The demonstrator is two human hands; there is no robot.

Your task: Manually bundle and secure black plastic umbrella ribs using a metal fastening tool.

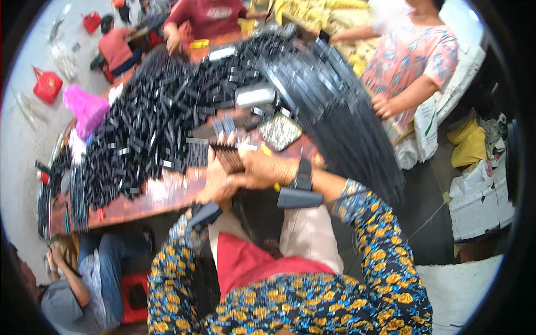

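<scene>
Two hands meet at the table's near edge over one brown bundle of thin strips [228, 159], their number too blurred for me to count. The left hand [215, 183] lies along its left side and beneath, fingers gripping it, with fingertips showing past the far end. The right hand [259, 167] clasps it from the other side, thumb across the near end. Each wrist wears a dark device, two in all: one on the left [205, 215], one on the right [300, 198].

Just beyond the hands, a few grey strips [224, 126] lie on the red table [134, 207]. One speckled pad [280, 133] sits near the right hand. I count two white blocks, one close by [255, 95] and one farther off [222, 53]. Black pieces [162, 111] heap across the middle and left, far too many to count, and one broad spread of long black strips [352, 123] fans out to the right.

Around the room I make out at least four other people: one in red [215, 19], one in a flowered top [410, 61], one in pink [118, 51], and one in jeans [111, 268]. Two red bags, one nearer [47, 86] and one farther [92, 22], and one purple bag [85, 110] show at the left.
</scene>
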